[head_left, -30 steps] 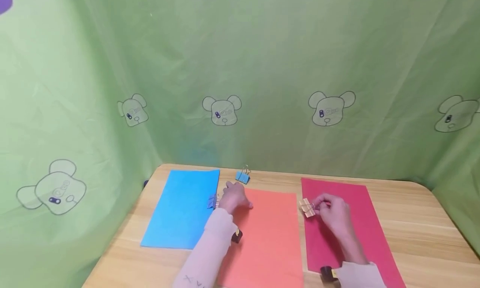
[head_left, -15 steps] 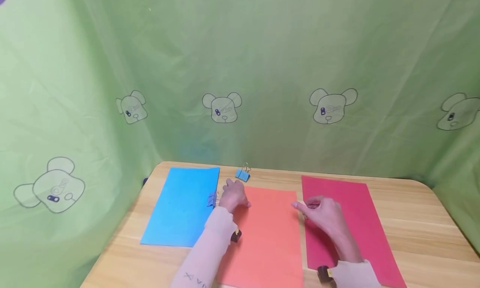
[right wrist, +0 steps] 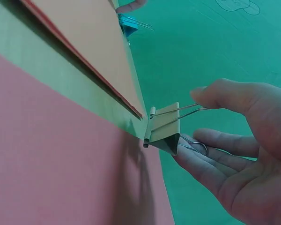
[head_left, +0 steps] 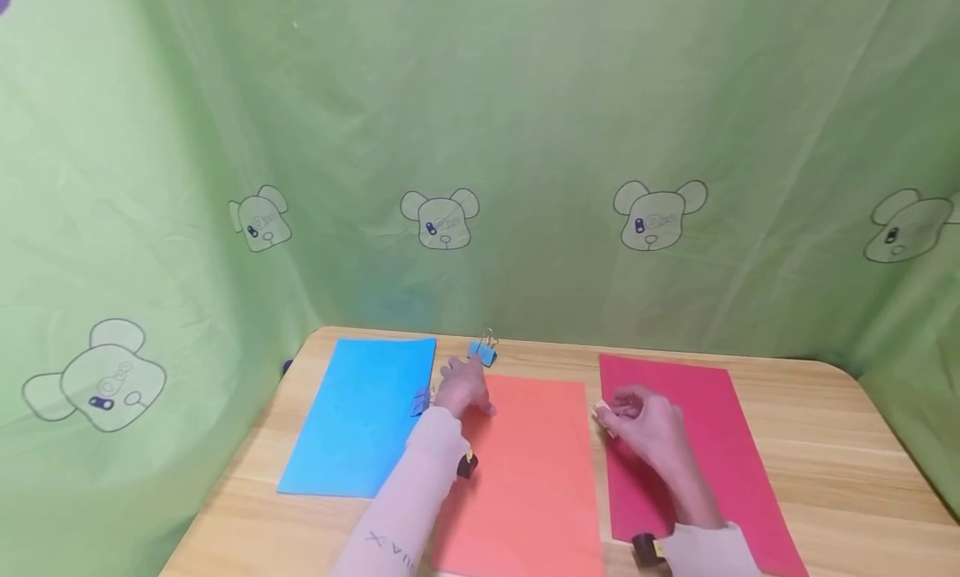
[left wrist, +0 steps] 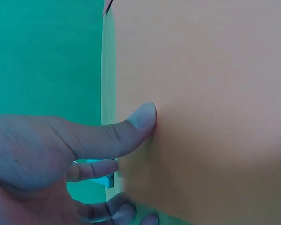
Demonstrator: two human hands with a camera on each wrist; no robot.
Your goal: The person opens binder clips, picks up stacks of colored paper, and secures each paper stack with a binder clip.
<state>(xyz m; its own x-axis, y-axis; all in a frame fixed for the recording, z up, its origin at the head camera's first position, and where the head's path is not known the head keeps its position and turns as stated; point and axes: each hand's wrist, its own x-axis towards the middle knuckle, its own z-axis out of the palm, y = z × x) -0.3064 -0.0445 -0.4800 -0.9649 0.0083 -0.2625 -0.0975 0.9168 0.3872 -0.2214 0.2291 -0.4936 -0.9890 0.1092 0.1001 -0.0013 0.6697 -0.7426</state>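
Observation:
My right hand (head_left: 654, 431) holds a yellow binder clip (right wrist: 165, 125) by its wire handles, thumb on one and fingers behind the other. The clip is just off the right edge of a stack of orange paper (head_left: 525, 477), near its far corner, with its lips facing the paper. My left hand (head_left: 461, 389) lies at the stack's far left corner. Its thumb rests on top of the paper, and its spread fingers reach past the edge. Beyond those fingertips stands a light blue binder clip (head_left: 482, 352).
Left of the orange stack lies blue paper (head_left: 360, 418) with a purple-blue binder clip (head_left: 421, 402) on its right edge. Crimson paper (head_left: 720, 452) lies under my right forearm. Green curtains (head_left: 525, 293) enclose the wooden table (head_left: 825, 444) behind and at both sides.
My right hand has turned the yellow clip so its broad face no longer faces the head camera, and the thumb has shifted onto the handle. The left hand stays at the corner.

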